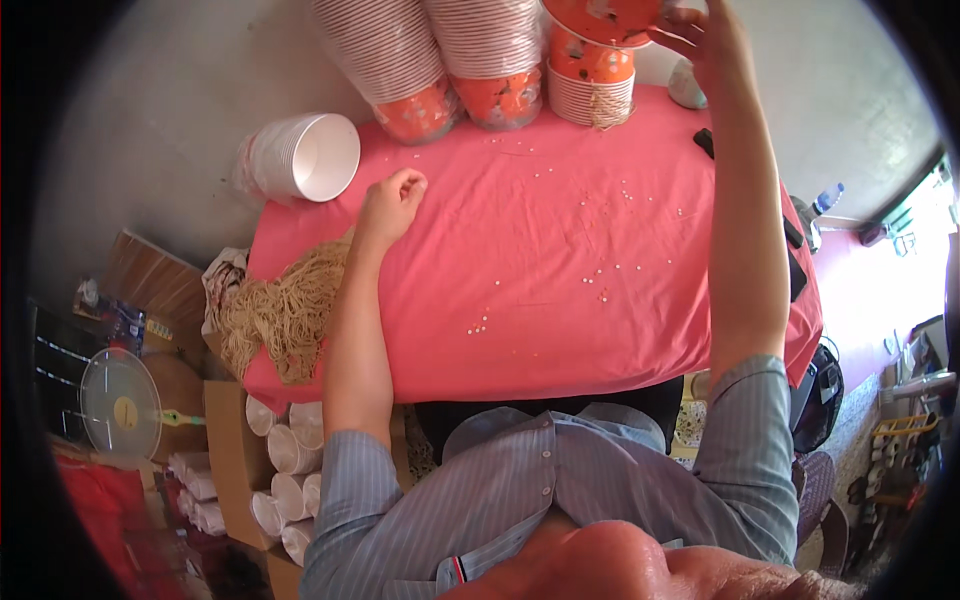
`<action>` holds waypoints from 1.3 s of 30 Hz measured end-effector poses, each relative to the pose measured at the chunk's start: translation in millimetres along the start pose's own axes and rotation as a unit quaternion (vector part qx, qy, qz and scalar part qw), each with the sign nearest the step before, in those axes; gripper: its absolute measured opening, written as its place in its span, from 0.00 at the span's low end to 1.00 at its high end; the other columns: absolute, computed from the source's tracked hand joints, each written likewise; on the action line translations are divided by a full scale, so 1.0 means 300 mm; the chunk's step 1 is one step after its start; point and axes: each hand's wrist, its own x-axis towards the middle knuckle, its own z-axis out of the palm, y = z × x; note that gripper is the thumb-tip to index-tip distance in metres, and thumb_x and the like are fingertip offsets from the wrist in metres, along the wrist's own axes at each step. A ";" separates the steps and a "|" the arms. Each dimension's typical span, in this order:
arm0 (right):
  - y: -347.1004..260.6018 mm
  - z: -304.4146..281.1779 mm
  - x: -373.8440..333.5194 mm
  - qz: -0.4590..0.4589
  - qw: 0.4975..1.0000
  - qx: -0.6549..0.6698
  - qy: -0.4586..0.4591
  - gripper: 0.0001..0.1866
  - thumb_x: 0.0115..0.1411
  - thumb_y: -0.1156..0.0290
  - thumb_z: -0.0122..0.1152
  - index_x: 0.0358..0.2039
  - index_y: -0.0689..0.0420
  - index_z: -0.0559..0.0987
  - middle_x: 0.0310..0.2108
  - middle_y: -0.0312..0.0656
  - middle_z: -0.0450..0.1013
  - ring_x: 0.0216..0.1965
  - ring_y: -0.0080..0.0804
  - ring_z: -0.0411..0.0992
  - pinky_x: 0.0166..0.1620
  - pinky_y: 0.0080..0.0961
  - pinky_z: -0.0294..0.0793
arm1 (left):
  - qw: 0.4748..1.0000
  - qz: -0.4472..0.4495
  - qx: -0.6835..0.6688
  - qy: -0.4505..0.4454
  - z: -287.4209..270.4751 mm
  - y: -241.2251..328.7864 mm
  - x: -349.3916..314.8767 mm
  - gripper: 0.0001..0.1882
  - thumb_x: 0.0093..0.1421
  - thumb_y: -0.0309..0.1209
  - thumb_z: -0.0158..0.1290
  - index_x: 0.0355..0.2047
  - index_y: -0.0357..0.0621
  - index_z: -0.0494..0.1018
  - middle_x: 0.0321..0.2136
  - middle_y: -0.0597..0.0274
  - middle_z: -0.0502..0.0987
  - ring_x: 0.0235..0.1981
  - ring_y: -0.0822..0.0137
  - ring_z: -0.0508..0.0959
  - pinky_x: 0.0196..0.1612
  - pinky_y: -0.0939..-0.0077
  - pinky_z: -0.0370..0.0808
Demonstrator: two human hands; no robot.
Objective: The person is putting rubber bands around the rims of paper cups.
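Note:
My right hand [700,45] reaches up to the far edge of the table with its fingers on an orange printed paper bucket [600,15], which is cut off by the top of the view. That bucket is above a stack of like buckets [592,65] with white rims and beige cord hanging at the front. My left hand [395,205] hovers over the left part of the table, fingers curled closed, with nothing visible in them. Nearest to it is a sideways stack of white paper buckets [325,160] in clear wrap. A heap of beige cord [290,310] lies by my left forearm.
Tall wrapped stacks of orange buckets [415,110] stand at the back of the pink-covered table [540,330]. Small white bits are scattered on the cloth. A cardboard box [235,450] of white cups and a fan [120,405] are at lower left. A bottle [828,198] stands beyond the right edge.

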 end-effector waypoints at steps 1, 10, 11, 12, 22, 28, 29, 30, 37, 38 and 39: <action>0.042 0.023 0.074 -0.031 0.965 -0.158 0.207 0.24 0.69 0.43 0.64 0.46 0.53 0.82 0.22 0.38 0.77 0.27 0.40 0.82 0.37 0.43 0.88 | 0.999 -0.025 0.007 -0.027 -0.019 -0.019 -0.030 0.12 0.72 0.36 0.61 0.46 0.39 0.84 0.36 0.48 0.88 0.37 0.53 0.89 0.42 0.61 0.83; 0.102 -0.046 0.391 0.030 0.948 -0.234 0.213 0.31 0.68 0.38 0.65 0.61 0.46 0.77 0.31 0.45 0.76 0.28 0.47 0.80 0.34 0.56 0.86 | 0.999 -0.001 0.035 -0.034 -0.017 -0.028 -0.027 0.12 0.71 0.36 0.61 0.46 0.40 0.84 0.36 0.48 0.88 0.37 0.54 0.89 0.43 0.60 0.84; 0.109 -0.047 0.414 0.030 0.946 -0.239 0.218 0.30 0.68 0.39 0.65 0.60 0.47 0.77 0.32 0.46 0.77 0.28 0.46 0.79 0.35 0.62 0.84 | 0.999 0.000 0.039 -0.031 -0.017 -0.032 -0.027 0.12 0.71 0.36 0.61 0.46 0.41 0.84 0.36 0.49 0.88 0.37 0.53 0.89 0.43 0.60 0.83; 0.117 -0.054 0.429 0.030 0.945 -0.241 0.220 0.30 0.68 0.39 0.65 0.60 0.47 0.77 0.32 0.46 0.77 0.28 0.46 0.79 0.35 0.62 0.84 | 0.999 0.001 0.037 -0.033 -0.016 -0.036 -0.027 0.12 0.71 0.36 0.61 0.46 0.41 0.84 0.36 0.49 0.88 0.37 0.53 0.89 0.43 0.60 0.83; 0.231 -0.131 0.486 0.053 0.940 -0.252 0.225 0.25 0.70 0.43 0.64 0.55 0.49 0.77 0.30 0.45 0.78 0.25 0.45 0.77 0.36 0.65 0.83 | 0.998 -0.004 0.045 -0.048 -0.007 -0.031 -0.023 0.12 0.72 0.37 0.61 0.46 0.42 0.84 0.36 0.49 0.88 0.38 0.52 0.89 0.44 0.58 0.83; 0.307 -0.132 0.443 0.048 0.930 -0.272 0.244 0.28 0.70 0.43 0.64 0.59 0.50 0.76 0.35 0.48 0.79 0.28 0.47 0.78 0.35 0.63 0.84 | 0.997 -0.011 0.048 -0.051 -0.018 -0.040 -0.032 0.12 0.72 0.38 0.60 0.46 0.43 0.84 0.36 0.50 0.88 0.38 0.52 0.89 0.44 0.59 0.83; 0.307 -0.146 0.442 0.045 0.929 -0.275 0.243 0.27 0.70 0.43 0.64 0.59 0.50 0.76 0.34 0.48 0.79 0.27 0.46 0.78 0.34 0.63 0.84 | 0.997 -0.014 0.051 -0.053 -0.014 -0.037 -0.028 0.12 0.72 0.38 0.60 0.46 0.43 0.84 0.36 0.50 0.88 0.38 0.53 0.89 0.44 0.59 0.83; 0.309 -0.158 0.442 0.041 0.929 -0.277 0.242 0.27 0.70 0.44 0.64 0.59 0.50 0.76 0.34 0.48 0.79 0.27 0.46 0.78 0.34 0.64 0.84 | 0.997 -0.013 0.049 -0.055 -0.010 -0.035 -0.026 0.12 0.72 0.38 0.60 0.46 0.43 0.84 0.36 0.50 0.88 0.38 0.53 0.89 0.44 0.59 0.83; 0.313 -0.201 0.433 0.070 0.933 -0.268 0.231 0.25 0.70 0.44 0.64 0.55 0.50 0.78 0.32 0.47 0.78 0.27 0.44 0.77 0.34 0.64 0.84 | 0.996 -0.014 0.058 -0.061 -0.002 -0.024 -0.013 0.12 0.72 0.38 0.60 0.46 0.43 0.84 0.36 0.50 0.88 0.38 0.53 0.89 0.43 0.59 0.83; 0.328 -0.184 0.424 0.069 0.933 -0.258 0.239 0.25 0.70 0.44 0.64 0.54 0.51 0.79 0.32 0.46 0.78 0.26 0.44 0.76 0.35 0.63 0.84 | 0.996 -0.019 0.062 -0.061 -0.009 -0.027 -0.020 0.12 0.72 0.38 0.60 0.46 0.44 0.84 0.36 0.50 0.88 0.38 0.54 0.89 0.43 0.60 0.83; 0.342 -0.168 0.415 0.068 0.934 -0.249 0.248 0.24 0.70 0.45 0.64 0.53 0.51 0.79 0.32 0.46 0.78 0.26 0.44 0.76 0.35 0.63 0.84 | 0.996 -0.023 0.064 -0.063 -0.015 -0.030 -0.027 0.12 0.72 0.38 0.60 0.46 0.44 0.84 0.36 0.50 0.88 0.38 0.54 0.89 0.43 0.60 0.83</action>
